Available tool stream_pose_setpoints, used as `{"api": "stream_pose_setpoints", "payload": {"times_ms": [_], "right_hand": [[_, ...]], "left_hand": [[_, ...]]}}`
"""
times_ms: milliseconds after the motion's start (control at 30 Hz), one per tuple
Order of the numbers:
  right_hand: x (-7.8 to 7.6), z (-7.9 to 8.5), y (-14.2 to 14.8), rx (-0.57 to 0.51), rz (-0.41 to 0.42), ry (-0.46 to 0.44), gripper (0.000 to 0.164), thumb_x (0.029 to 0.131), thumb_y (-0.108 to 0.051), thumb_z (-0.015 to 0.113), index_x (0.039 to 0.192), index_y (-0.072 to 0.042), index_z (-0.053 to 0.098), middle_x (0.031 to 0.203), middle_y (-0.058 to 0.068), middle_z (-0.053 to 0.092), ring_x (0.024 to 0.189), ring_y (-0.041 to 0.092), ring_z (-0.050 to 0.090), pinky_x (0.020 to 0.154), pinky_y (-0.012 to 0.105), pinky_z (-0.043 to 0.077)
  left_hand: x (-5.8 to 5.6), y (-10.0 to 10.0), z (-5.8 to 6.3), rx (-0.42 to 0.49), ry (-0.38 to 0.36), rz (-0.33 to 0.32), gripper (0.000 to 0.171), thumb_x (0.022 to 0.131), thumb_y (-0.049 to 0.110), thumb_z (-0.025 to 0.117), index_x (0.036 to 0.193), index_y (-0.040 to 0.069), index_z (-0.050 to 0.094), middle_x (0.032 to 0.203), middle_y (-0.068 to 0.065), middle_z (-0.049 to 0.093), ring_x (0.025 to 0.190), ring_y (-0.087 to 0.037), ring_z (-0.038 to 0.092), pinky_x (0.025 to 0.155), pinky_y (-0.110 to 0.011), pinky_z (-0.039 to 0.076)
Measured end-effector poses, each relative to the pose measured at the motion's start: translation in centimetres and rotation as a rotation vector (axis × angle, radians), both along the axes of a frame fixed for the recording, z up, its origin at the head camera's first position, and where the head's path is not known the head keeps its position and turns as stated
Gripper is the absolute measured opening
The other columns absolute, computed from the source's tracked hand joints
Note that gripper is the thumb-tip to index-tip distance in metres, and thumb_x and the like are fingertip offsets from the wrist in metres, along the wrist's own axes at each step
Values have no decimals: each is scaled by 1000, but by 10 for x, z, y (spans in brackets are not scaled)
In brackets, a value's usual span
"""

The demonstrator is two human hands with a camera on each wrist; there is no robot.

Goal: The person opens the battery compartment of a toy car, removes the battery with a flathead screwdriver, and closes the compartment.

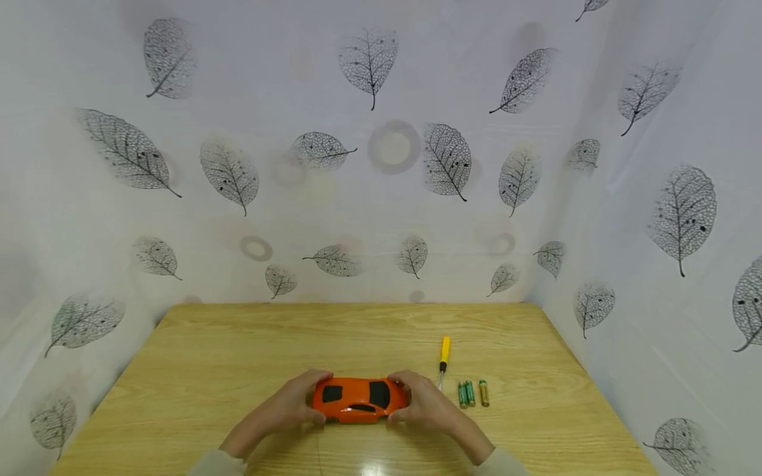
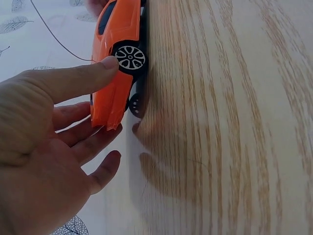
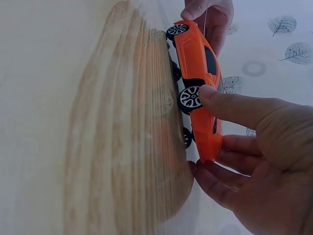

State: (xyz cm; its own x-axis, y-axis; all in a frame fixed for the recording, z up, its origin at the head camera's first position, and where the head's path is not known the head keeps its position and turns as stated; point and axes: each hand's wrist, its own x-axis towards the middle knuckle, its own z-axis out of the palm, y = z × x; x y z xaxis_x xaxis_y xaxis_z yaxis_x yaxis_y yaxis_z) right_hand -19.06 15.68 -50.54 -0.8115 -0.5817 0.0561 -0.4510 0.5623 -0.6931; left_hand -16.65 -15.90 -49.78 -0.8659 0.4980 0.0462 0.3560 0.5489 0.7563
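Observation:
An orange toy car [image 1: 357, 391] with dark windows sits low over the wooden table, lengthwise between both hands. My left hand [image 1: 293, 402] holds one end of it, thumb on the near side and fingers around the far side. At the other end, my right hand [image 1: 430, 404] grips the car in the same way. In the left wrist view the thumb lies beside a silver-spoked wheel [image 2: 130, 58], and a thin wire [image 2: 58, 40] rises from the body. The right wrist view shows the thumb touching the top of another spoked wheel [image 3: 190, 97].
To the right on the wooden table [image 1: 238, 337] lies a screwdriver [image 1: 445, 350] with a yellow handle. Near it are two green batteries [image 1: 467, 394] side by side and a gold-coloured battery [image 1: 484, 393]. A leaf-patterned white curtain [image 1: 333, 211] surrounds the table's back and sides.

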Motion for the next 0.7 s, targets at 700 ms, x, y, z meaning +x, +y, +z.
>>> {"api": "stream_pose_setpoints", "payload": {"times_ms": [700], "right_hand": [[2, 10, 10, -64, 11, -49, 65, 101, -32, 69, 150, 5, 47, 146, 24, 53, 123, 41, 59, 98, 54, 54]], "left_hand": [[8, -12, 9, -25, -26, -22, 74, 91, 10, 76, 151, -13, 39, 149, -35, 45, 138, -55, 41, 112, -71, 32]]}}
